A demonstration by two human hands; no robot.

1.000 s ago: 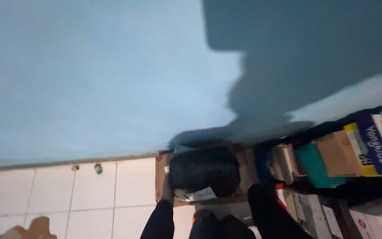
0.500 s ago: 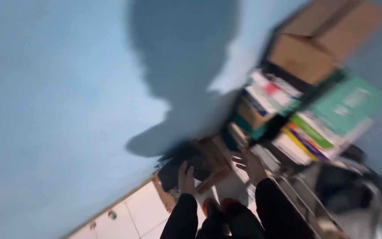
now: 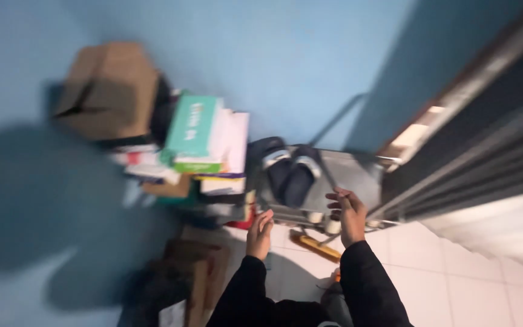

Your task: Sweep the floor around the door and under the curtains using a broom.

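Head view, blurred: both hands have come off the black parcel, which now lies low left by a brown box. Left hand and right hand are open and empty, raised toward the metal trolley carrying dark slippers.

I see two bare hands, the left hand and right hand, each emerging from a long black sleeve reaching the wrist. No rings or watch visible.
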